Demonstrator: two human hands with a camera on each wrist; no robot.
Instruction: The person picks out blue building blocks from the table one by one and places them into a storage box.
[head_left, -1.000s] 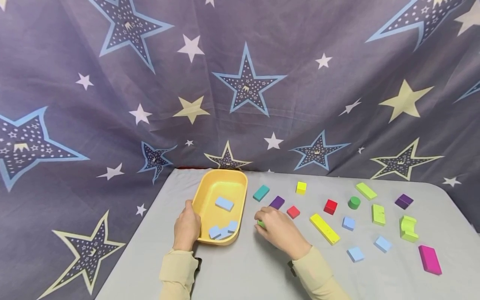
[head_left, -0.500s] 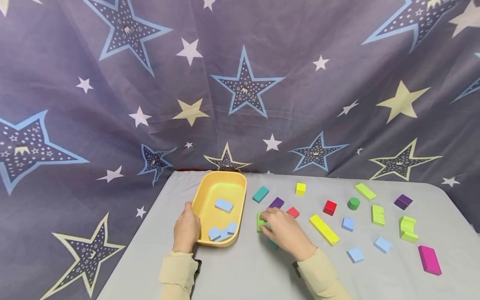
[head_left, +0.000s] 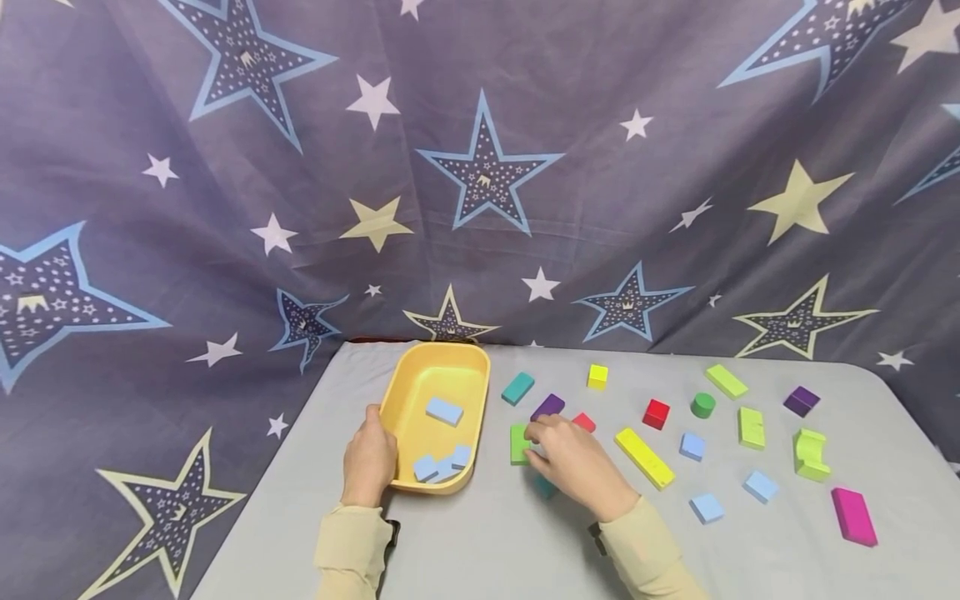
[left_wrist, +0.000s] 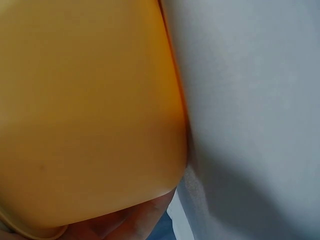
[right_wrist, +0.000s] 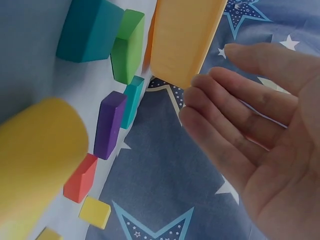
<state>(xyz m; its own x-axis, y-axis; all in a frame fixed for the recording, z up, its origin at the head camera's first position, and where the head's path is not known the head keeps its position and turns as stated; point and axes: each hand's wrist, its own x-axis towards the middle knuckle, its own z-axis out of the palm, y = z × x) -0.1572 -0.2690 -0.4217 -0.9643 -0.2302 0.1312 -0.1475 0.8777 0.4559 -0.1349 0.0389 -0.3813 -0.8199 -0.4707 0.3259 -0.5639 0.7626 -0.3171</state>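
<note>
My left hand [head_left: 370, 458] grips the left rim of a yellow plastic tray [head_left: 395, 392]; the left wrist view shows its fingers below the tray's wall [left_wrist: 90, 110]. Several light blue blocks [head_left: 445, 411] lie in the tray. Over the table my right hand [head_left: 576, 465] hovers with loosely bent fingers, and the right wrist view shows nothing between them. Beside its fingertips lies a green block [head_left: 518, 445]. A teal block [head_left: 545, 487] sits partly hidden under the hand. Just beyond are a purple block [head_left: 549, 406] and a partly covered red block [head_left: 584, 422].
Blocks are scattered across the right side: a long yellow one [head_left: 645, 458], a green cylinder [head_left: 702, 405], a curved lime one [head_left: 812, 455] and a magenta one [head_left: 854, 517]. A yellow cylinder [right_wrist: 40, 160] is close to the right wrist camera. A star-patterned cloth [head_left: 525, 67] hangs behind.
My right hand has drawn back slightly to the right from the green block, uncovering it and part of the teal block. My left hand still grips the tray.
</note>
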